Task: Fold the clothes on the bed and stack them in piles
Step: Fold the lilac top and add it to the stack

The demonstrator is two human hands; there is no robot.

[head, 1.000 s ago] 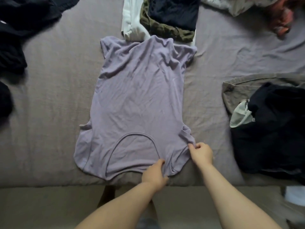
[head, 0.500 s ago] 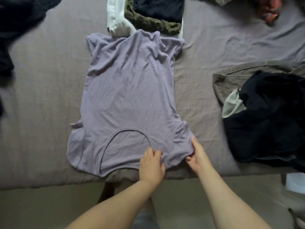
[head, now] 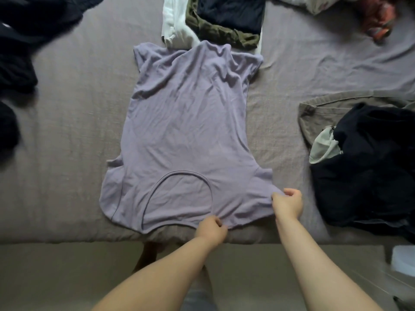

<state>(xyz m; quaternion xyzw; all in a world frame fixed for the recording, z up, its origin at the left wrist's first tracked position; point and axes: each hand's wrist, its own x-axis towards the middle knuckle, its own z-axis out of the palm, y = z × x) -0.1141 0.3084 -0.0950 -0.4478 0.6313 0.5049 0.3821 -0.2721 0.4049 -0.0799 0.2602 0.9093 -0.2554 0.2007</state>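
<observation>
A single head-worn view looks steeply down, close over the bed's (head: 67, 108) near edge.

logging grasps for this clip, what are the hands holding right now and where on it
Both hold the lilac T-shirt: the left hand pinches its near edge right of the neckline; the right hand pinches the right sleeve's edge.

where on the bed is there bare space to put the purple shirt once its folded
Widest bare sheet: between the purple shirt and the dark clothes at the left edge. A narrower strip lies between the shirt and the dark heap. The far edge is crowded by the folded stack; both hands pinch the shirt's near edge.
</observation>
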